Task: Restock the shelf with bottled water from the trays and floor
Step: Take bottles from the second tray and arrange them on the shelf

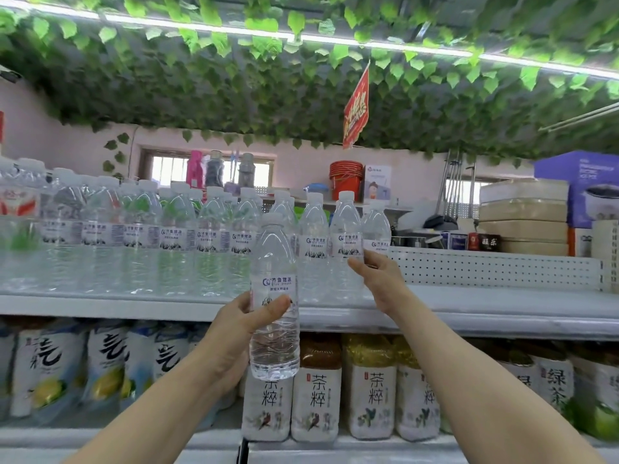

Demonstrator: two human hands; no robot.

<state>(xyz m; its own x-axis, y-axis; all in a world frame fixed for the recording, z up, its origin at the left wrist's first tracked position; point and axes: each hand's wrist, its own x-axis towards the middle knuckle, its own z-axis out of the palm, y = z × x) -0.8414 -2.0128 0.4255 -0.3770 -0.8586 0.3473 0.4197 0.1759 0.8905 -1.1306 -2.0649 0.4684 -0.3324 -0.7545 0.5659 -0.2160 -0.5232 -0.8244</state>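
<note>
My left hand [249,321] grips a clear water bottle [274,343] with a white cap and white label, held upright in front of the top shelf [469,311]. My right hand [376,277] reaches onto that shelf, fingers curled round the bottle at the right end of the row [348,229]. Several rows of the same water bottles [150,236] fill the left and middle of the shelf. To the right of my right hand the shelf surface is bare.
A white perforated back panel [495,266] runs behind the bare shelf part. Below, tea bottles [316,386] and drink packs [107,363] fill the lower shelf. Stacked boxes [522,216] and a purple carton [582,182] stand behind at the right. Leaf garlands hang overhead.
</note>
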